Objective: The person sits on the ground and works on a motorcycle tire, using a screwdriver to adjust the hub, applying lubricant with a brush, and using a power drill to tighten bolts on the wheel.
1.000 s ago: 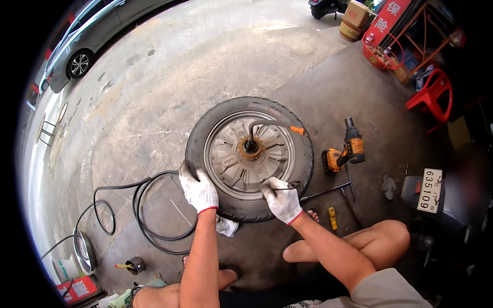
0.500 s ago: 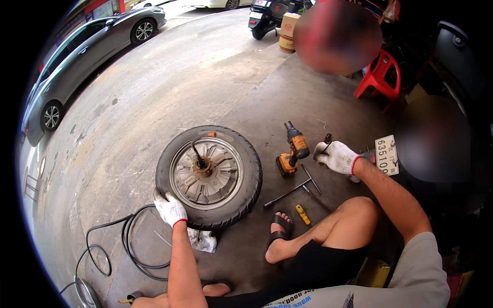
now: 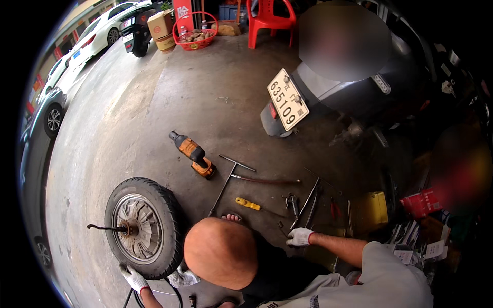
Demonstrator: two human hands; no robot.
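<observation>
My left hand (image 3: pixel 134 278), in a white glove with a red cuff, grips the near edge of a scooter wheel (image 3: pixel 144 226) with a black tyre and a silver hub. A dark cable (image 3: pixel 105 228) sticks out from its axle. My right hand (image 3: pixel 300 236), gloved alike, is low over the floor at the right, fingers drawn together. A small dark metal piece (image 3: pixel 281 227) shows at its fingertips; I cannot tell what it is. Close by lie a metal tool (image 3: pixel 292 204), a long metal bar (image 3: pixel 309 195) and red-handled pliers (image 3: pixel 335 209). My bent knee (image 3: pixel 221 251) is between both hands.
An orange-and-black cordless impact wrench (image 3: pixel 192 153), a T-handle wrench (image 3: pixel 225 186) and a yellow-handled screwdriver (image 3: pixel 247 204) lie ahead. A parked scooter (image 3: pixel 328 87) stands far right. Beyond are a red chair (image 3: pixel 271 21) and a red basket (image 3: pixel 196 43). A yellow container (image 3: pixel 374 211) is at right.
My view has turned to the right. My right hand has gone from beside the impact wrench down to the tools near my right side. My left hand has stayed at the wheel's edge.
</observation>
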